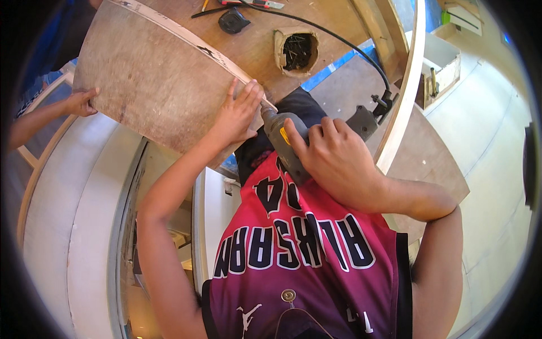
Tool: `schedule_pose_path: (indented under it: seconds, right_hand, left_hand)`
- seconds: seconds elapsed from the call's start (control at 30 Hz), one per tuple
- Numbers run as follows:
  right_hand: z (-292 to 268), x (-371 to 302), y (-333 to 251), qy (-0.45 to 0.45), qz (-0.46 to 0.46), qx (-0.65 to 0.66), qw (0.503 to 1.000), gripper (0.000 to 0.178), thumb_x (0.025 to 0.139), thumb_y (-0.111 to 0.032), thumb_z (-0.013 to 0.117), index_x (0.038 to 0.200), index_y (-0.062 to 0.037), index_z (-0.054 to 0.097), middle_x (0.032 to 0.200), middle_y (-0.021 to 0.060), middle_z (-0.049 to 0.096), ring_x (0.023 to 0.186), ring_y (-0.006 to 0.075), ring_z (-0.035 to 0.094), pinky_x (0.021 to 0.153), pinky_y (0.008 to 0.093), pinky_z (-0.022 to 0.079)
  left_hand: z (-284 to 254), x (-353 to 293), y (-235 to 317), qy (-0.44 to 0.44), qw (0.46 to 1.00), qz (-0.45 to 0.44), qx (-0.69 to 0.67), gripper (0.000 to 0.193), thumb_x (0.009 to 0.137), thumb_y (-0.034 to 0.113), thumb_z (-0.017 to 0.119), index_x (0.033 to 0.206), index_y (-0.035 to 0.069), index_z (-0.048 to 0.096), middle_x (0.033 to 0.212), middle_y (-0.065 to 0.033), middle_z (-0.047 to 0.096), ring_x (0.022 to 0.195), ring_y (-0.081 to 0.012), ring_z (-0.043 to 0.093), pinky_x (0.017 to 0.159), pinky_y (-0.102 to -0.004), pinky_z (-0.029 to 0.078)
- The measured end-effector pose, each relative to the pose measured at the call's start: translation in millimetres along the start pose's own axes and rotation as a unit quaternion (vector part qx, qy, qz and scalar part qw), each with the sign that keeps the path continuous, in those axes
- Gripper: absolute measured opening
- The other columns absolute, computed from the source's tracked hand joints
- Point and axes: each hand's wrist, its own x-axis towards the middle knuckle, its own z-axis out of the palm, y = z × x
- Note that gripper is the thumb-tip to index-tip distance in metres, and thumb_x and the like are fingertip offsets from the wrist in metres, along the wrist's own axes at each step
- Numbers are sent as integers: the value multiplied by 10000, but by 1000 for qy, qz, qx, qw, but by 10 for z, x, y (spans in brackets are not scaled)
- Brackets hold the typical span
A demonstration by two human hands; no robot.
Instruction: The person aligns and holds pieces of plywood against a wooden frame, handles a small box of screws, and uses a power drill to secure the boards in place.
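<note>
My right hand (339, 152) is wrapped round a grey pistol-shaped power tool (282, 141) with a yellow label; I cannot tell whether it is a drill or a nailer. Its tapered nose meets the end of a pale wooden strip (212, 53) along the far edge of a curved brown plywood panel (152, 85). My left hand (237, 113) lies on the panel beside that nose, fingers stretched toward the strip. At the panel's left edge, another person's hand (83, 103) grips it.
A black cable or hose (333, 34) arcs across the wooden work surface (259, 42). Beyond the panel are a black tape measure (232, 21), a red utility knife (265, 4) and an open container (279, 51) of loose nails or screws. A curved pale wood strip (403, 96) stands on the right.
</note>
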Motion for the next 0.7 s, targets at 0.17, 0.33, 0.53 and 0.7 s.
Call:
schedule_pose_path:
  seconds: [0.17,0.33,0.53,0.7]
  right_hand:
    - [29,-24,-101,33,11,-6,999,560,892,-157,605,1424,16,597,871,86,669,873,232,631,792,322,501]
    - [26,-32,-124,48,18,0,999,552,890,-164,603,1410,23,608,846,83,655,853,229,618,779,319,488]
    - [20,-28,-120,46,19,3,999,558,889,-166,603,1413,26,601,845,84,657,842,228,617,767,319,482]
    - [-17,31,-77,9,19,0,1000,528,886,-174,611,1371,35,606,865,93,672,835,232,632,770,330,489]
  left_hand:
    - [45,41,13,25,1000,-16,-1,1109,599,534,911,1482,16,484,1489,-136,506,1528,-274,352,1304,-622,62]
    - [48,77,-16,18,1000,-14,-4,1105,603,573,892,1466,8,495,1478,-132,519,1511,-276,374,1299,-626,70]
    - [-21,84,-15,4,998,-17,-54,987,687,520,834,1467,18,496,1475,-146,525,1491,-294,406,1300,-610,75]
    - [-895,-102,183,62,827,-46,-557,880,844,552,733,1500,22,483,1559,-174,488,1481,-332,440,1287,-582,128]
